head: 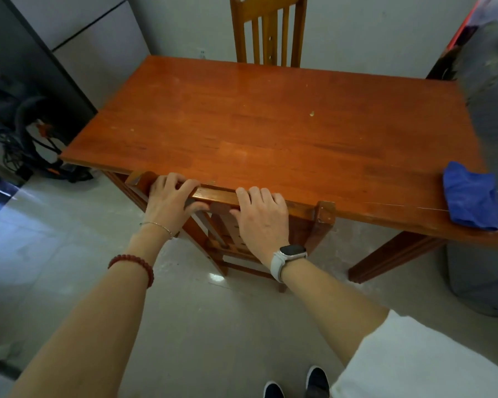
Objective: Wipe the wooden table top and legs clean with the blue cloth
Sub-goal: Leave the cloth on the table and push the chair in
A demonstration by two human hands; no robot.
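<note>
The wooden table (270, 124) fills the middle of the view, its top bare apart from small specks. A crumpled blue cloth (470, 196) lies on the near right corner, far from both hands. My left hand (170, 198) and my right hand (260, 214) both grip the top rail of a wooden chair (324, 211) pushed in under the table's near edge, fingers curled over the rail. One table leg (391, 255) shows at the lower right; the other legs are mostly hidden.
A second wooden chair (268, 30) stands at the far side against the wall. Dark bags and cables (26, 133) lie on the floor at left beside a grey cabinet (26, 53). A grey covered bulk (489, 96) crowds the right side. Pale tiled floor (213, 326) lies underfoot.
</note>
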